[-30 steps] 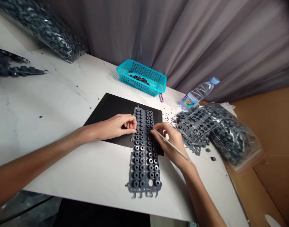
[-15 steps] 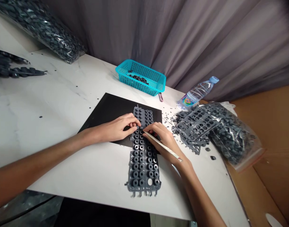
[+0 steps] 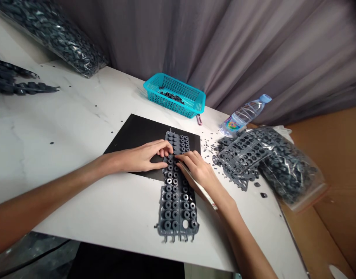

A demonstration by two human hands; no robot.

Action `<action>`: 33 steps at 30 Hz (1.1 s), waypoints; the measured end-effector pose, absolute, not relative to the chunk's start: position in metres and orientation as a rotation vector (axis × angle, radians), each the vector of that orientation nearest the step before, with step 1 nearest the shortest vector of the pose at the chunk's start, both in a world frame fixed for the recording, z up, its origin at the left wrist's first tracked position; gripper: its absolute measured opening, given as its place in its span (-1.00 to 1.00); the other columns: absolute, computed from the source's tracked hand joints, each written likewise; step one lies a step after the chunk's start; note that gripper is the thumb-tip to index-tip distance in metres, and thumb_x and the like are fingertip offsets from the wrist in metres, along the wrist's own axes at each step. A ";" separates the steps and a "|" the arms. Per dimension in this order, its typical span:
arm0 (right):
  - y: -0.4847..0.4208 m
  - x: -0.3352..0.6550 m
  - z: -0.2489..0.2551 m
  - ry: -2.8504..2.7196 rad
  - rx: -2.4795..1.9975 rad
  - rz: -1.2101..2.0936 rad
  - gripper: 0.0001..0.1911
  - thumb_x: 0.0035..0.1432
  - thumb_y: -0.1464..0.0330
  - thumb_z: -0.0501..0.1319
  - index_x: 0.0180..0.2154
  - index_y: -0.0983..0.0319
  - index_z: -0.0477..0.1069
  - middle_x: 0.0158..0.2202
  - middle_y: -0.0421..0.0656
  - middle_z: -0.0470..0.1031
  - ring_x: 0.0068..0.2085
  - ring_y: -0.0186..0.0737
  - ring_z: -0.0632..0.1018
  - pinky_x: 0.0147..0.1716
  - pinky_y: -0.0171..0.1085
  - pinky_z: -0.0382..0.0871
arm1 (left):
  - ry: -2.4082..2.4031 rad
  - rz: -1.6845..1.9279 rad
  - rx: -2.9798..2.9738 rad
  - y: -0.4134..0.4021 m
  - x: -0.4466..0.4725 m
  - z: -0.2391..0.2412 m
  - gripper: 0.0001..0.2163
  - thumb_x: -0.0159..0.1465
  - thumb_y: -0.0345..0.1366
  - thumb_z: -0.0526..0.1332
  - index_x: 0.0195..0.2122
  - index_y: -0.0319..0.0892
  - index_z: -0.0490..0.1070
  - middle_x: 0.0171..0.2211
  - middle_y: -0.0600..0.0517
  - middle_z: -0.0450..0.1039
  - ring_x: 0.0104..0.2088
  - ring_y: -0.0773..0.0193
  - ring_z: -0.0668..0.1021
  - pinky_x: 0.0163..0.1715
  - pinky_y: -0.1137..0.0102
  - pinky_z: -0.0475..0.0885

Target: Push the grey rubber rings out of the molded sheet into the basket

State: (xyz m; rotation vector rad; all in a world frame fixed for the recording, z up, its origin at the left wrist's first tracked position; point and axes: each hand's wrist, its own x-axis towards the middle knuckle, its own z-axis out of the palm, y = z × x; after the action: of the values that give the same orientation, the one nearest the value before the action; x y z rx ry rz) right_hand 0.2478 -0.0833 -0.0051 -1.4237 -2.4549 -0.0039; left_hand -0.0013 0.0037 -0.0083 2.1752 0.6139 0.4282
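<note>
A long grey rubber sheet [image 3: 178, 211] of moulded round pieces lies across the work surface, its far part over a black mat [image 3: 128, 135]. One round opening shows near its front right corner. My left hand [image 3: 150, 155] rests at the sheet's left edge, thumb and index finger apart, the other fingers curled, with nothing visible in the grasp. My right hand [image 3: 201, 170] is closed around a slender white stick-like tool [image 3: 206, 197], which slants back over the wrist. The tool's working tip is hidden by the fingers above the sheet's middle.
Behind the mat stands a turquoise basket [image 3: 174, 106] with small dark pieces inside. To the right are a water bottle [image 3: 243, 114], piled rubber sheets [image 3: 237, 153] and a filled plastic bag [image 3: 285, 174]. Another large bag [image 3: 76, 50] lies back left. Small scraps dot the white table [image 3: 79, 162].
My left thumb has moved away from the index finger, toward me. The white tool has tilted more steeply, its rear end lower and further left. The sheet lies in nearly the same place.
</note>
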 end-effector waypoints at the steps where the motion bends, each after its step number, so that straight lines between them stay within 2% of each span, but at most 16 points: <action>1: -0.083 0.248 -0.007 -2.464 -1.419 -0.043 -0.68 0.59 0.25 0.04 0.13 0.20 0.48 -0.05 0.00 0.60 -0.05 -0.02 0.57 -0.19 -0.14 0.57 | 0.612 0.440 2.161 0.004 -0.001 -0.009 -0.72 0.41 -0.17 0.29 0.08 -0.09 0.37 -0.03 -0.02 0.43 -0.04 0.17 0.49 0.04 0.26 0.44; 6: -0.083 0.248 -0.013 -2.448 -1.434 -0.115 -0.70 0.59 0.26 0.04 0.11 0.21 0.47 -0.04 0.01 0.61 -0.06 -0.02 0.57 -0.14 -0.11 0.55 | 0.619 0.462 2.144 0.007 0.002 -0.012 -0.77 0.40 -0.12 0.31 -0.05 -0.09 0.36 -0.10 0.02 0.41 -0.10 0.18 0.46 -0.02 0.28 0.41; 10: -0.082 0.243 -0.013 -2.337 -1.471 -0.087 -0.70 0.59 0.27 0.02 0.08 0.22 0.47 -0.07 0.02 0.60 -0.06 0.01 0.57 -0.10 -0.07 0.53 | 0.635 0.398 2.140 0.005 0.004 -0.010 -0.80 0.41 -0.13 0.28 -0.07 -0.08 0.34 -0.09 0.02 0.38 -0.06 0.16 0.43 0.03 0.26 0.37; 14: -0.073 0.259 -0.009 -2.058 -1.568 -0.092 -0.66 0.58 0.22 0.00 0.11 0.21 0.45 -0.03 0.04 0.57 -0.02 0.02 0.56 -0.03 -0.05 0.50 | 0.681 0.307 2.152 0.003 0.004 -0.006 -0.82 0.43 -0.13 0.24 -0.09 -0.09 0.31 -0.09 0.01 0.36 -0.03 0.13 0.40 0.08 0.22 0.33; 16: -0.070 0.279 -0.005 -1.864 -1.645 -0.120 -0.65 0.55 0.19 0.01 0.07 0.20 0.48 -0.05 0.01 0.57 -0.07 -0.01 0.57 -0.03 -0.06 0.48 | 0.676 0.312 2.143 0.003 0.004 -0.008 -0.80 0.42 -0.12 0.25 -0.09 -0.09 0.32 -0.09 0.00 0.36 -0.03 0.12 0.40 0.06 0.22 0.33; 19: -0.071 0.314 -0.002 -1.742 -1.867 -0.148 -0.62 0.48 0.17 0.06 -0.10 0.23 0.56 -0.17 0.03 0.61 -0.16 0.04 0.58 -0.10 -0.05 0.44 | 0.648 0.359 2.118 0.005 0.001 -0.012 -0.76 0.40 -0.08 0.28 -0.08 -0.08 0.33 -0.08 0.00 0.38 -0.02 0.13 0.42 0.04 0.23 0.35; 21: -0.076 0.331 -0.002 -1.737 -1.995 -0.130 -0.64 0.44 0.19 0.07 -0.15 0.23 0.58 -0.18 0.04 0.63 -0.18 0.07 0.59 -0.14 -0.06 0.41 | 0.642 0.389 2.106 0.005 0.000 -0.013 -0.73 0.39 -0.05 0.30 -0.06 -0.08 0.34 -0.06 -0.01 0.40 -0.03 0.13 0.44 0.03 0.24 0.37; 23: -0.081 0.339 -0.003 -1.754 -2.055 -0.148 -0.65 0.43 0.21 0.07 -0.12 0.24 0.58 -0.14 0.06 0.64 -0.16 0.09 0.61 -0.14 -0.06 0.40 | 0.660 0.412 2.108 0.005 -0.001 -0.014 -0.70 0.38 -0.03 0.31 -0.04 -0.08 0.35 -0.04 -0.02 0.39 -0.02 0.12 0.44 0.03 0.24 0.38; 28: -0.090 0.329 -0.004 -1.822 -2.058 -0.153 -0.60 0.43 0.24 0.06 0.17 0.21 0.46 -0.12 0.02 0.64 -0.18 0.08 0.62 -0.26 -0.12 0.35 | 0.731 0.430 2.200 0.003 -0.002 -0.011 -0.69 0.38 0.03 0.31 -0.05 -0.07 0.41 0.00 -0.02 0.39 0.10 0.03 0.41 0.17 0.15 0.32; 30: -0.091 0.320 -0.003 -1.823 -2.054 -0.131 -0.61 0.44 0.22 0.07 0.18 0.18 0.43 -0.16 -0.02 0.65 -0.23 0.05 0.62 -0.32 -0.16 0.31 | 0.743 0.432 2.210 0.002 -0.002 -0.009 -0.68 0.38 0.05 0.30 -0.06 -0.07 0.44 0.01 -0.02 0.40 0.12 0.02 0.41 0.18 0.15 0.32; 33: -0.091 0.302 0.000 -1.777 -2.048 -0.078 -0.70 0.45 0.19 0.11 0.06 0.16 0.47 -0.20 -0.07 0.67 -0.28 0.02 0.62 -0.36 -0.19 0.28 | 0.743 0.426 2.202 0.001 -0.002 -0.008 -0.68 0.38 0.04 0.30 -0.05 -0.07 0.45 0.00 -0.02 0.42 0.10 0.03 0.44 0.14 0.17 0.35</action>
State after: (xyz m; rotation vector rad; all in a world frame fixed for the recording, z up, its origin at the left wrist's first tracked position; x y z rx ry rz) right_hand 0.3025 -0.0912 0.0004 -2.0480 -1.7767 -0.0779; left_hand -0.0018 0.0010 -0.0078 2.2015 0.7430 0.4258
